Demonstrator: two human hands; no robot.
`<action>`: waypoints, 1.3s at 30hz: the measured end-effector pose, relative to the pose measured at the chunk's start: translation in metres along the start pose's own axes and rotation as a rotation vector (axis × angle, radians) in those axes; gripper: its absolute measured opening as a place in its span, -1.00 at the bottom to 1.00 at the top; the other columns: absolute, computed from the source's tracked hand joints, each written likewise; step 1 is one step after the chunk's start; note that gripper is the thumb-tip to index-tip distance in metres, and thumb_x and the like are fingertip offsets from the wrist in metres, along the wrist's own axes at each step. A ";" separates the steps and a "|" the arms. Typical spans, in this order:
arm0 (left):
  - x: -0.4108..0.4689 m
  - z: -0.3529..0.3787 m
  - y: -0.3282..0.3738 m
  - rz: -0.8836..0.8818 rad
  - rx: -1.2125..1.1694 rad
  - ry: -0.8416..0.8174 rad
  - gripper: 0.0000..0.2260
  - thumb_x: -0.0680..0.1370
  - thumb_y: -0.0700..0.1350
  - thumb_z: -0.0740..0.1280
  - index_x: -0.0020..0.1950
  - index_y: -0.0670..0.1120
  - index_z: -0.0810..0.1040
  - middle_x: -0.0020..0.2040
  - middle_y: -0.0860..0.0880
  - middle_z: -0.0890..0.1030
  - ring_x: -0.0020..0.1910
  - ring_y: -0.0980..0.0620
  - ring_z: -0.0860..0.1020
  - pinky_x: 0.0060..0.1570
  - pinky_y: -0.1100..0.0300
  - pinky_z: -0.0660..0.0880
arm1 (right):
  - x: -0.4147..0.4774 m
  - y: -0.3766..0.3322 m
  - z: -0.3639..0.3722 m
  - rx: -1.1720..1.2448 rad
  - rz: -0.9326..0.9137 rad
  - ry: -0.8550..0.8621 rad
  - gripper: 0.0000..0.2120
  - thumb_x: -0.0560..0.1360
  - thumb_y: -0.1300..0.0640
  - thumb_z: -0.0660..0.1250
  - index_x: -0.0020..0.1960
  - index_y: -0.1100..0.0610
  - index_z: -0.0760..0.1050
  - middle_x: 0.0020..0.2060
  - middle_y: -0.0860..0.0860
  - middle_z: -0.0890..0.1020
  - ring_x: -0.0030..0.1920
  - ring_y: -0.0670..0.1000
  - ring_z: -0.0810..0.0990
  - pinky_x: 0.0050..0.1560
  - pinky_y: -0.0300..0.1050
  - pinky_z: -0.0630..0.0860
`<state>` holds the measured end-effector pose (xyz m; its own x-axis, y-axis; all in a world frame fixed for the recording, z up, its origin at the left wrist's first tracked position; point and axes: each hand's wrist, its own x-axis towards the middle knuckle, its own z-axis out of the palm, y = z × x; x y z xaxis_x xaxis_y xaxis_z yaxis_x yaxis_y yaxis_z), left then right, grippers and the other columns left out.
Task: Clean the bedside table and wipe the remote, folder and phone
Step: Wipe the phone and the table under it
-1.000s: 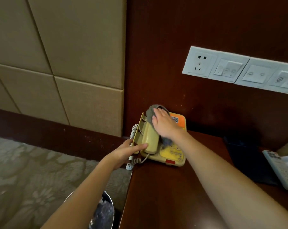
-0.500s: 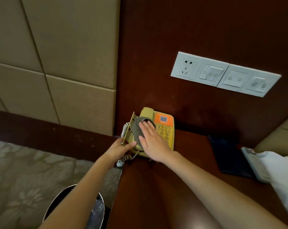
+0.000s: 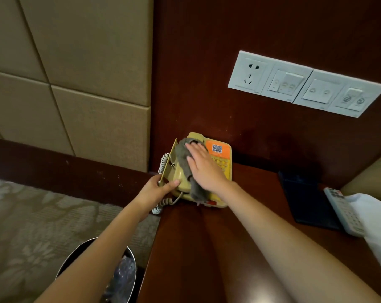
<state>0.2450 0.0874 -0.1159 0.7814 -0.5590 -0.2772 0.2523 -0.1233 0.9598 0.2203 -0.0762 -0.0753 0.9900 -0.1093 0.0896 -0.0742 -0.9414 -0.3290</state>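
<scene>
Right hand (image 3: 203, 169), fingers straight, pressed grey cloth (image 3: 185, 158) flat on phone (image 3: 222, 165), mid-frame. Left hand (image 3: 156, 190) gripped its left edge. Phone wipe likely underway. Folder (image 3: 305, 200), remote (image 3: 344, 212) at right, bedside table (image 3: 196, 248) seemingly left.

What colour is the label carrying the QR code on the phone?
Orange; the label on the phone shows best in the head view.

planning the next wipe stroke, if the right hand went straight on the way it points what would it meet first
Beyond the grey cloth and the phone under it, the right hand would likely meet the wood wall panel first; depth is unclear.
</scene>
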 end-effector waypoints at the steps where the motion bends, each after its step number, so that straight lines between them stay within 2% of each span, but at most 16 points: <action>1: 0.002 -0.003 -0.002 0.003 -0.011 -0.005 -0.44 0.40 0.09 0.45 0.30 -0.14 0.44 0.09 -0.01 0.62 0.09 0.08 0.57 0.19 0.10 0.48 | 0.012 0.004 -0.003 0.002 0.030 0.000 -0.53 0.68 0.02 -0.07 0.56 0.09 0.04 0.55 0.02 0.06 0.55 -0.01 -0.04 0.47 -0.13 -0.11; 4: 0.008 -0.011 -0.009 -0.002 -0.034 -0.044 -0.09 0.15 0.29 0.54 0.38 -0.07 0.38 0.18 -0.02 0.61 0.18 0.01 0.57 0.28 -0.07 0.44 | 0.043 0.016 -0.016 -0.004 0.100 -0.040 -0.54 0.68 0.04 -0.08 0.55 0.13 0.07 0.54 0.06 0.13 0.53 0.04 0.08 0.49 -0.06 0.04; 6: 0.011 -0.014 -0.012 -0.008 -0.037 -0.065 -0.05 0.10 0.33 0.53 0.38 -0.04 0.38 0.19 -0.01 0.60 0.19 0.00 0.56 0.28 -0.09 0.44 | 0.057 0.019 -0.022 -0.062 0.122 -0.079 -0.54 0.68 0.06 -0.08 0.55 0.15 0.08 0.52 0.07 0.18 0.51 0.07 0.14 0.48 -0.02 0.13; 9: 0.010 -0.013 -0.008 -0.012 -0.013 -0.084 -0.13 0.13 0.31 0.52 0.34 -0.05 0.42 0.17 -0.01 0.62 0.18 0.02 0.56 0.28 -0.06 0.43 | 0.059 0.016 -0.021 -0.114 0.113 -0.052 -0.55 0.68 0.10 -0.07 0.54 0.19 0.10 0.51 0.10 0.22 0.50 0.09 0.18 0.46 -0.02 0.17; 12: 0.008 -0.011 -0.006 -0.028 -0.016 -0.069 -0.32 0.31 0.19 0.49 0.33 -0.08 0.42 0.17 -0.02 0.60 0.18 0.03 0.54 0.27 0.02 0.43 | 0.040 0.010 -0.015 -0.118 0.031 0.015 -0.56 0.68 0.10 -0.06 0.54 0.17 0.12 0.51 0.08 0.22 0.51 0.05 0.14 0.48 -0.08 0.09; 16: 0.005 -0.004 -0.006 -0.039 -0.010 -0.024 -0.74 0.47 0.02 0.39 0.10 -0.04 0.50 0.05 0.00 0.62 0.10 0.05 0.56 0.01 0.24 0.48 | 0.001 -0.004 -0.006 -0.203 -0.152 0.056 -0.58 0.68 0.09 -0.02 0.52 0.11 0.19 0.51 0.03 0.22 0.53 -0.01 0.10 0.49 -0.15 -0.05; 18: 0.003 -0.002 -0.006 -0.037 -0.010 0.021 -0.73 0.51 -0.02 0.37 0.14 -0.11 0.47 0.02 0.00 0.60 0.03 0.09 0.55 -0.09 0.31 0.43 | -0.018 -0.015 -0.002 -0.222 -0.224 0.065 -0.60 0.68 0.09 0.02 0.48 0.13 0.27 0.49 0.04 0.28 0.51 0.00 0.16 0.46 -0.19 -0.09; 20: 0.000 0.000 -0.003 -0.053 0.004 0.054 -0.65 0.52 -0.03 0.36 0.23 -0.11 0.40 0.01 0.00 0.57 -0.01 0.10 0.51 -0.04 0.25 0.41 | -0.032 -0.021 -0.002 -0.144 -0.209 0.040 -0.61 0.67 0.07 0.02 0.45 0.15 0.32 0.45 0.05 0.35 0.48 0.03 0.25 0.45 -0.20 0.02; 21: 0.000 0.000 -0.001 -0.066 0.010 0.058 -0.66 0.52 -0.02 0.35 0.23 -0.10 0.40 0.00 0.00 0.56 0.00 0.08 0.50 0.03 0.21 0.38 | -0.036 -0.022 -0.005 -0.064 -0.166 0.040 -0.62 0.67 0.07 0.03 0.42 0.15 0.36 0.37 0.06 0.45 0.41 0.04 0.36 0.41 -0.17 0.18; 23: -0.004 0.000 0.005 -0.091 0.038 0.027 -0.80 0.52 -0.01 0.34 0.07 -0.06 0.44 -0.06 0.04 0.56 0.04 0.05 0.49 0.08 0.18 0.34 | -0.043 -0.018 -0.018 0.176 -0.034 0.137 -0.69 0.67 0.11 0.05 0.24 0.19 0.48 -0.03 -0.01 0.61 0.02 -0.01 0.59 0.01 -0.23 0.46; 25: -0.008 0.000 0.010 -0.095 0.041 -0.004 -0.88 0.53 0.02 0.32 -0.04 -0.01 0.49 -0.05 0.06 0.58 0.09 0.04 0.50 0.04 0.19 0.38 | -0.046 -0.003 -0.039 0.366 0.116 0.353 -0.75 0.66 0.16 0.06 0.07 0.21 0.50 -0.25 -0.05 0.53 -0.26 -0.07 0.52 -0.24 -0.35 0.36; 29: -0.003 0.006 0.009 -0.138 -0.058 0.080 -0.68 0.57 0.10 0.23 0.13 -0.12 0.50 0.04 0.02 0.56 0.14 0.05 0.46 0.20 0.10 0.30 | -0.057 0.058 -0.078 0.377 0.348 0.654 -0.70 0.67 0.14 0.04 0.12 0.27 0.49 -0.06 0.16 0.59 -0.06 0.10 0.56 -0.08 -0.11 0.40; 32: 0.008 0.011 0.005 -0.220 -0.068 0.186 -0.53 0.58 0.12 0.22 0.28 -0.23 0.47 0.17 -0.07 0.52 0.28 -0.09 0.42 0.27 0.02 0.32 | -0.075 0.104 -0.078 0.311 0.497 0.545 -0.65 0.68 0.09 0.01 0.22 0.26 0.46 0.01 0.20 0.59 0.02 0.15 0.57 -0.04 -0.08 0.41; 35: 0.016 0.014 -0.004 -0.243 -0.072 0.255 -0.66 0.60 0.02 0.24 0.20 -0.22 0.50 0.04 -0.11 0.54 0.07 -0.07 0.50 0.09 0.08 0.42 | -0.085 0.121 -0.055 0.287 0.634 0.326 -0.62 0.68 0.10 0.00 0.31 0.29 0.42 0.18 0.24 0.54 0.20 0.23 0.50 0.10 -0.04 0.38; 37: 0.019 0.016 -0.010 -0.210 -0.025 0.290 -0.82 0.61 -0.05 0.24 0.01 -0.14 0.54 -0.10 -0.09 0.54 -0.14 0.03 0.49 -0.08 0.13 0.44 | -0.083 0.116 -0.037 0.327 0.658 0.289 -0.62 0.68 0.11 0.00 0.30 0.30 0.44 0.22 0.24 0.53 0.24 0.21 0.47 0.17 -0.06 0.36; 39: 0.022 0.017 -0.013 -0.136 0.009 0.349 -0.82 0.62 -0.12 0.21 -0.13 -0.10 0.53 -0.18 -0.07 0.52 -0.24 0.09 0.44 -0.24 0.21 0.38 | -0.075 0.109 -0.024 0.422 0.655 0.313 -0.62 0.67 0.09 0.02 0.29 0.28 0.45 0.23 0.23 0.53 0.26 0.19 0.48 0.23 -0.04 0.36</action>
<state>0.2492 0.0627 -0.1335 0.8890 -0.2236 -0.3995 0.3635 -0.1857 0.9129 0.1350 -0.1779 -0.0953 0.6787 -0.7344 -0.0062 -0.5097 -0.4649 -0.7239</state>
